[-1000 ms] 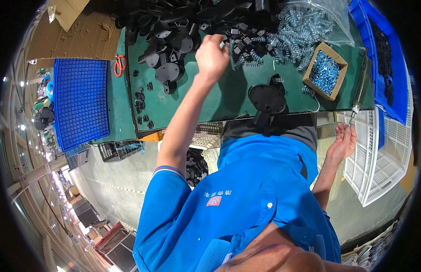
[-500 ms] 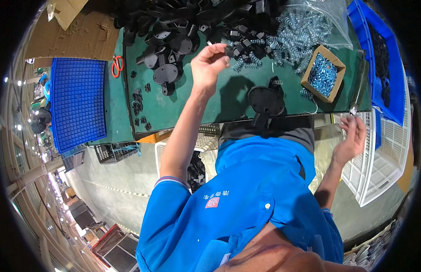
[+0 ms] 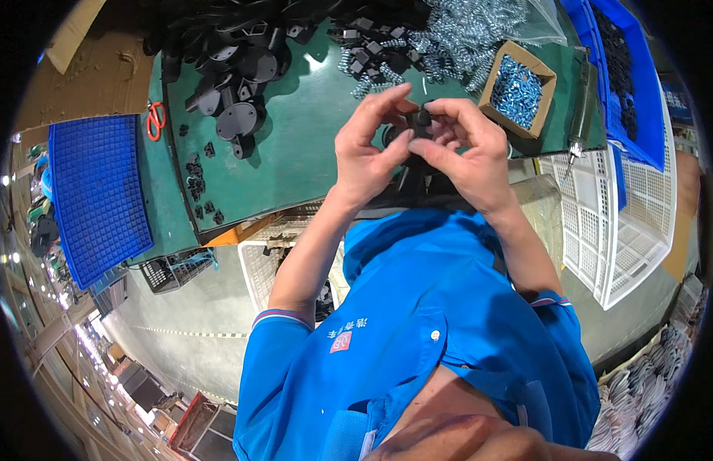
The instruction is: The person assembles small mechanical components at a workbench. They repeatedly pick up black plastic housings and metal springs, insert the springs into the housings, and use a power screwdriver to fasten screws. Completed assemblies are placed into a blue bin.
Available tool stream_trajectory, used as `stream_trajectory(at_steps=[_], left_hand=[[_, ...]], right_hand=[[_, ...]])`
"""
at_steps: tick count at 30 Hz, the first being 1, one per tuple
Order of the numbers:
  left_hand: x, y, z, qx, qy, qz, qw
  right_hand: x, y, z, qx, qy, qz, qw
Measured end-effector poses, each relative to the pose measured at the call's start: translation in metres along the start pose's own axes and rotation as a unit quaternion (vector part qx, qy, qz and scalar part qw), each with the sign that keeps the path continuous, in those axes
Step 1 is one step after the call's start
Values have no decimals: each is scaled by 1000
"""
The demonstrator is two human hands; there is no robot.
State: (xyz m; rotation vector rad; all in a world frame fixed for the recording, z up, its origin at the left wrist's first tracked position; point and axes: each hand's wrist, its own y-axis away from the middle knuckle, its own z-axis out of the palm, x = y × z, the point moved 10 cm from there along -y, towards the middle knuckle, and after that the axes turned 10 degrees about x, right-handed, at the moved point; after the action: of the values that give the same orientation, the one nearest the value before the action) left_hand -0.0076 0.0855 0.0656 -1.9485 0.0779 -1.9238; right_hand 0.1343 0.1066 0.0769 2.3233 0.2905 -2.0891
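At the near table edge, my left hand (image 3: 370, 150) and my right hand (image 3: 473, 154) come together around a small black plastic part (image 3: 422, 119). Thumbs and fingertips of both hands press on it from either side. Just beneath them is a larger black plastic piece (image 3: 412, 181) with a stem reaching toward my body; my fingers hide most of it. Beyond my fingers lie small black plastic blocks (image 3: 364, 58) and a heap of silvery coil springs (image 3: 472, 34). A cardboard box of blue-silver screws (image 3: 518, 92) stands just past my right hand.
A power screwdriver (image 3: 583, 104) lies at the right, its bit over the table edge. Black disc-shaped parts (image 3: 239, 120) and red scissors (image 3: 155, 121) are on the left. A blue bin (image 3: 645, 131) and white crates (image 3: 595, 223) stand right; a blue grid tray (image 3: 99, 196) is far left.
My left hand has come back from the small blocks toward my body. My right hand has left the screwdriver and joined it at the black part. The whole view has shifted.
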Motion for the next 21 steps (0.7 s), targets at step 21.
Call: stream_trajectory(at_steps=[21], left_hand=[[-76,12,7,-89,-276,-157,944]], right_hand=[[75,-23,-33,54,147,5,988]])
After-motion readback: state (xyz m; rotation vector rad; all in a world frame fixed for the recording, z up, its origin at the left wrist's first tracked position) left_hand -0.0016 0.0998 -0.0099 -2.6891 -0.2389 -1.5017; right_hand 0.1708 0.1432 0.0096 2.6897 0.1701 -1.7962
